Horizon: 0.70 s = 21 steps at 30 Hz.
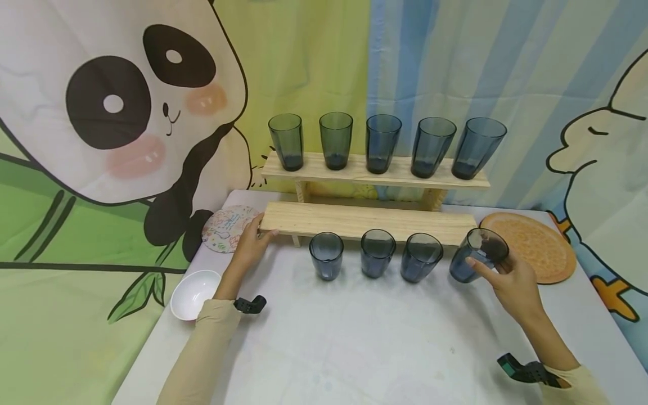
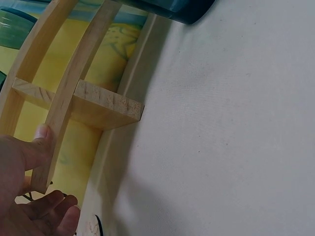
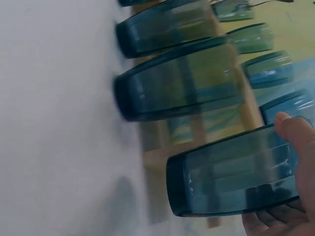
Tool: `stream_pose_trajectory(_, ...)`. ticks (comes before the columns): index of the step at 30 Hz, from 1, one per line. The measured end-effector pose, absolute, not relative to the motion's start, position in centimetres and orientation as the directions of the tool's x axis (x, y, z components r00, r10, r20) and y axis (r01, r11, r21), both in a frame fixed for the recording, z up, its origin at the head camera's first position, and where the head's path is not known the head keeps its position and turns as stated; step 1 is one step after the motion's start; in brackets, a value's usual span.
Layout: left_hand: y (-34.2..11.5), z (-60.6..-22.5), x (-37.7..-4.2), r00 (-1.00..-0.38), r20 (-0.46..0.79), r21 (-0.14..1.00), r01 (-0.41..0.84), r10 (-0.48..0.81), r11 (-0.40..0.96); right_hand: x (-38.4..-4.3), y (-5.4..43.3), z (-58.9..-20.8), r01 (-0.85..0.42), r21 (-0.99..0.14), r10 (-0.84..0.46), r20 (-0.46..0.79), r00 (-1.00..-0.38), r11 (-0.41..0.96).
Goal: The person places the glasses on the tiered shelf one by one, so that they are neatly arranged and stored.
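Note:
Blue tinted drinking glass (image 1: 478, 255) is in my right hand (image 1: 517, 284), gripped between thumb and fingers at the right of the table. The right wrist view shows the held glass (image 3: 231, 172) raised off the cloth, its base apart from its shadow. My left hand (image 1: 251, 244) holds the left end of the lower board of a two-tier wooden shelf (image 1: 364, 220). In the left wrist view the thumb (image 2: 42, 140) lies against the board's edge, fingers around its end. Three similar glasses, including the leftmost one (image 1: 326, 257), stand in front of the shelf.
Several matching glasses, such as the middle one (image 1: 382, 145), line the upper board (image 1: 354, 167). A white bowl (image 1: 188, 298) and patterned round mat (image 1: 229, 228) lie left. Behind the right hand is a round brown board (image 1: 541, 247). Printed curtains hang behind the white table (image 1: 354, 343).

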<state>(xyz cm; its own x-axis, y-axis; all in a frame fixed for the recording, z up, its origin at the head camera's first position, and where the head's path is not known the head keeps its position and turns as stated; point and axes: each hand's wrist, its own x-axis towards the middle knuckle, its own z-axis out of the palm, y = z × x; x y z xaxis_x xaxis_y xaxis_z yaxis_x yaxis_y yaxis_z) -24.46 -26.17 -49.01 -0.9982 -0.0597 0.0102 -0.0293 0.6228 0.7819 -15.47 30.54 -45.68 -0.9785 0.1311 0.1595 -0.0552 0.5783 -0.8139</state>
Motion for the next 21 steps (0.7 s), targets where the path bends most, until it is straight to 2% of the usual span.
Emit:
stream_pose_trajectory(5,-26.2,-49.0,-24.5,-0.998,0.014,0.782,-0.026,-0.059,0.623,-15.9,30.7,-42.8,-0.084,-0.793,0.135,0.205,-0.970,0.603)
stream_pose_trajectory(11,-26.3,-49.1,-24.5,-0.998,0.008,0.779,-0.032,-0.061,0.626,-18.1,30.6,-40.3,-0.166,-0.770,0.137,0.312,-0.940,0.616)
stream_pose_trajectory(21,-26.2,-49.1,-24.6,-0.998,0.006,0.777,-0.037,-0.066,0.628,-22.0,30.5,-40.0,-0.124,-0.797,0.157,0.265,-0.951,0.591)
